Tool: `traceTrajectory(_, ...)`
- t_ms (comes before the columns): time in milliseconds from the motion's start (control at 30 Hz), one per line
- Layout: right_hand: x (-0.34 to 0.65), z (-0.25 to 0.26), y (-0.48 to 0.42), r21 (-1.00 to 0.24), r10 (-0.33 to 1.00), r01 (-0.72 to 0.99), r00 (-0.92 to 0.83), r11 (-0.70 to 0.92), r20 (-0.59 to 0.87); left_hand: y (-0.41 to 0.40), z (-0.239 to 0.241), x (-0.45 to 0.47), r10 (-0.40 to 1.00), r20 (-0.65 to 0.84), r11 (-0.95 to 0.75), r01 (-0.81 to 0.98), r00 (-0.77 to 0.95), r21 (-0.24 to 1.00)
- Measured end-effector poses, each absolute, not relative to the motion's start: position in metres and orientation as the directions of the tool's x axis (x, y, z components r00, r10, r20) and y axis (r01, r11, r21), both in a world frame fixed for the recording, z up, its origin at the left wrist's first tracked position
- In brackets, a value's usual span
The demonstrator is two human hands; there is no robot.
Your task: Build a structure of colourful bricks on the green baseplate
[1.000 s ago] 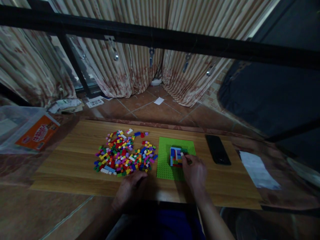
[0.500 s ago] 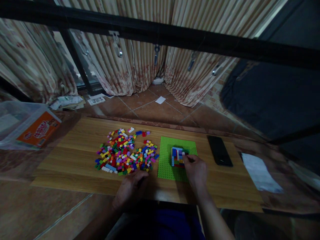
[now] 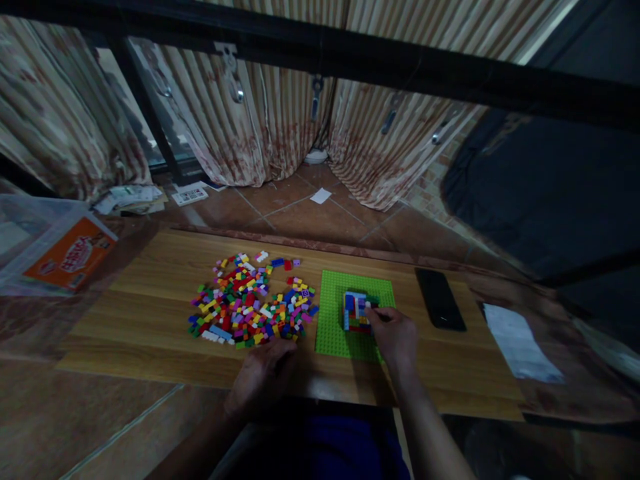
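Note:
A green studded baseplate [image 3: 333, 340] lies on the wooden table, with a low multicoloured brick build [image 3: 354, 312] on it. My right hand [image 3: 396, 337] is at the right side of the build, thumb and fingers pinched on a small pale toy brick [image 3: 368, 306] against its top. My left hand [image 3: 265, 370] rests by the table's near edge, just below a heap of loose toy bricks [image 3: 250, 303]. Its fingers are curled; whatever lies inside them is hidden.
A black phone [image 3: 440, 300] lies right of the baseplate. Beyond it is a white sheet [image 3: 523, 343]. At the far left stands a clear plastic bin [image 3: 30, 220] with an orange label. The wooden table [image 3: 135, 307] has curtains [image 3: 280, 133] and a dark bar [image 3: 280, 43] behind it.
The view has shifted slightly. My right hand stays at the build's right side with its fingers still pinched, only slightly moved. The left hand keeps its place.

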State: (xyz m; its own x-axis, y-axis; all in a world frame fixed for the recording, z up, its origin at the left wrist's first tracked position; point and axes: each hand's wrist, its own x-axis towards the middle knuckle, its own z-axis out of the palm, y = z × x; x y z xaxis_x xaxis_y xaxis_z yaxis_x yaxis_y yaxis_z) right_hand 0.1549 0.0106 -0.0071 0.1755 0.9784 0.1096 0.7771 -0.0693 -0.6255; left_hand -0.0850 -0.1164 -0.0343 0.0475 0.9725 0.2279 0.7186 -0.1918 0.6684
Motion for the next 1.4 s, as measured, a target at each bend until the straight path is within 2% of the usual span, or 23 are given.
traceTrajectory(333,0.154,-0.011,0.015,-0.681,0.981,0.729,0.177,-0.074,0.083,-0.115,-0.036,-0.086,0.971,0.234,-0.201,0.716,0.053,0.668)
traceTrajectory(533,0.155,-0.008,0.011,-0.738,0.988,0.675,0.122,-0.013,0.094,-0.115,-0.032,-0.085,0.982,0.184,-0.158,0.700,0.039,0.697)
traceTrajectory(800,0.153,-0.002,-0.020,-0.834,0.957,0.549,0.214,0.049,0.197,-0.117,-0.030,-0.084,0.979,0.202,-0.167,0.675,0.027,0.718)
traceTrajectory(933,0.134,-0.002,-0.041,-0.851,0.970,0.508,0.109,0.132,0.215,-0.117,-0.026,-0.083,0.980,0.193,-0.168,0.683,0.040,0.711)
traceTrajectory(1067,0.111,-0.008,-0.058,-0.823,0.974,0.522,-0.074,0.223,0.216,-0.118,-0.024,-0.082,0.980,0.196,-0.172,0.679,0.042,0.713)
traceTrajectory(1233,0.093,-0.018,-0.063,-0.746,0.940,0.573,-0.252,0.338,0.232,-0.118,-0.024,-0.082,0.984,0.164,-0.165,0.682,0.067,0.713)
traceTrajectory(1400,0.078,-0.019,-0.048,-0.641,0.902,0.635,-0.323,0.431,0.287,-0.118,-0.027,-0.082,0.984,0.163,-0.166,0.683,0.069,0.711)
